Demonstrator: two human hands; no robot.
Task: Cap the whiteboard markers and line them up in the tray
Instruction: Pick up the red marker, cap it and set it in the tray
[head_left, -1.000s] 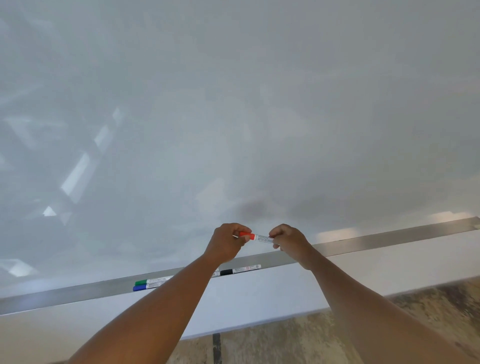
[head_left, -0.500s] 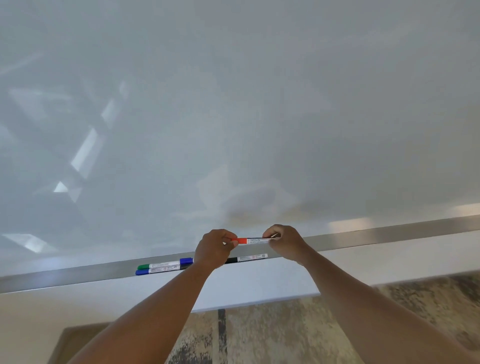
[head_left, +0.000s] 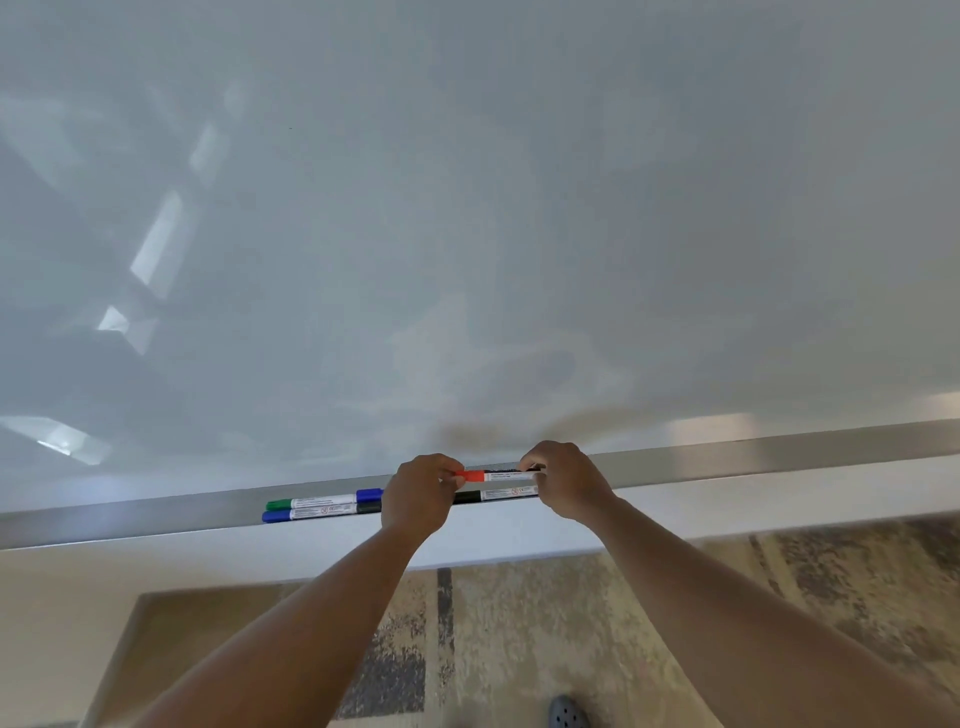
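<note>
In the head view we look forward and down at a glossy whiteboard (head_left: 467, 208) with a long metal tray (head_left: 779, 454) running along its lower edge, tilted slightly up to the right. We hold a red marker (head_left: 496, 475) level just above the tray, between our two hands. Our left hand (head_left: 421, 493) pinches the red cap end with curled fingers and thumb, and our right hand (head_left: 563, 480) pinches the white barrel's other end the same way. The cap sits against the barrel, though we cannot tell whether it is fully seated.

Three more markers lie lengthwise in the tray. A green marker (head_left: 306, 502) rests to the left of our left hand, on the far side of the tray, with what looks like a blue cap (head_left: 370, 494) at its right end. Just near of it and touching it lies a blue marker (head_left: 301, 514), parallel, whose right end looks dark. A black marker (head_left: 493, 493) lies just below the red one, its left end hidden behind our left hand and its white barrel reaching toward our right hand.

Below the tray we see a pale wall strip (head_left: 779, 499), then mottled beige and grey carpet (head_left: 519, 623). At the bottom edge a dark perforated shoe (head_left: 569, 713) shows between our forearms.
</note>
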